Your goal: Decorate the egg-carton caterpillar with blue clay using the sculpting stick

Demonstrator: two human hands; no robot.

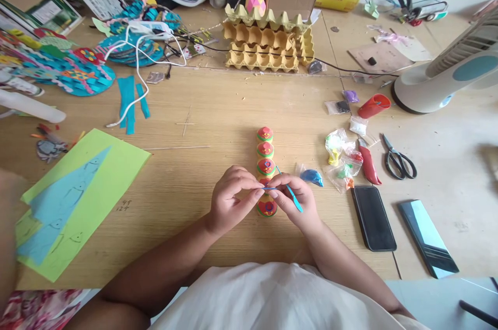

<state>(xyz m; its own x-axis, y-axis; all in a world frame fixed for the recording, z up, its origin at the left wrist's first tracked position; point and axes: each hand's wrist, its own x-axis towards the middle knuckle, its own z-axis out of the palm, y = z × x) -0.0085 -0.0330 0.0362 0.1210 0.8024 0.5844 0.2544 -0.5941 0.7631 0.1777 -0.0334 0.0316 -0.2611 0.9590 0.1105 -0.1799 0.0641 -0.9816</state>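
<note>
My left hand [236, 196] pinches one end of a thin blue clay strand [268, 188] between thumb and forefinger. The other end is pinched by my right hand [298, 200], which also has a light-blue modelling tool [294, 199] tucked between its fingers. Beneath both hands runs a row of several small round pieces with red tops, green rims and yellow marks. The farthest red-topped piece [265, 134] shows fully, while one near my fingertips is partly covered. Blue rings lie on the middle piece [266, 166] and the nearest piece [267, 208].
Right of my hands lie bagged blue clay [312, 177], a red-handled knife [369, 164], scissors [399, 159] and two phones, one a black phone [374, 218]. A fan [439, 81] stands behind them. Egg cartons [264, 55] sit at the back; green paper [116, 164] lies left.
</note>
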